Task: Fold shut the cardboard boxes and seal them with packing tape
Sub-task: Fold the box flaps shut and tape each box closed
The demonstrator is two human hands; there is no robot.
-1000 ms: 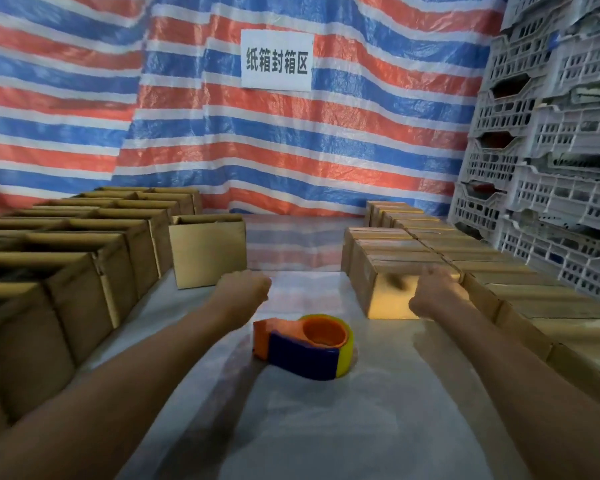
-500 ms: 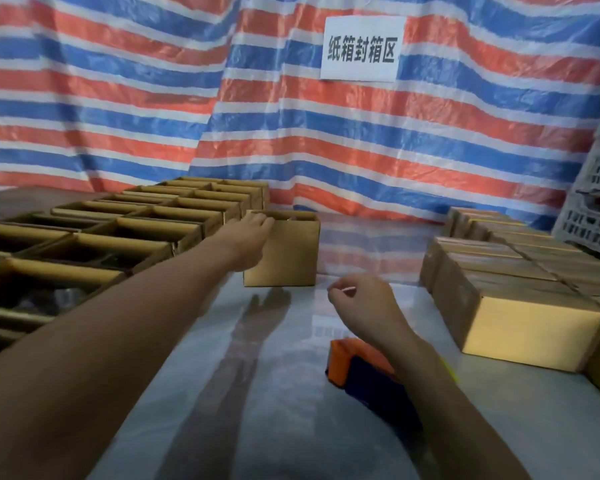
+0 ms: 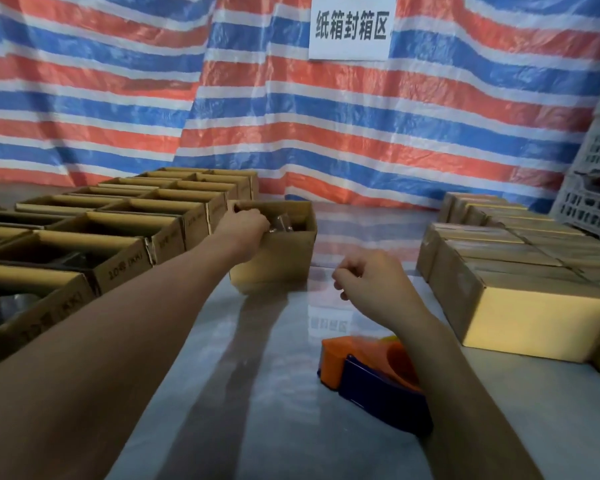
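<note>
Head: left hand (image 3: pixel 246 225) grips open rectangular cardboard box (image 3: pixel 274 258) rim.

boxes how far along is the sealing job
Done: the block of closed boxes on the right has its flaps down, though the tape is hard to make out. In hand: the left hand grips the rim of one open box standing apart mid-table. The right hand is curled and empty near the tape dispenser. Left: that box and the rows of open boxes on the left.

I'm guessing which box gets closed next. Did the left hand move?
Yes. The left hand reached forward, away from the tape dispenser, and now grips the rim of the lone open box.
</note>
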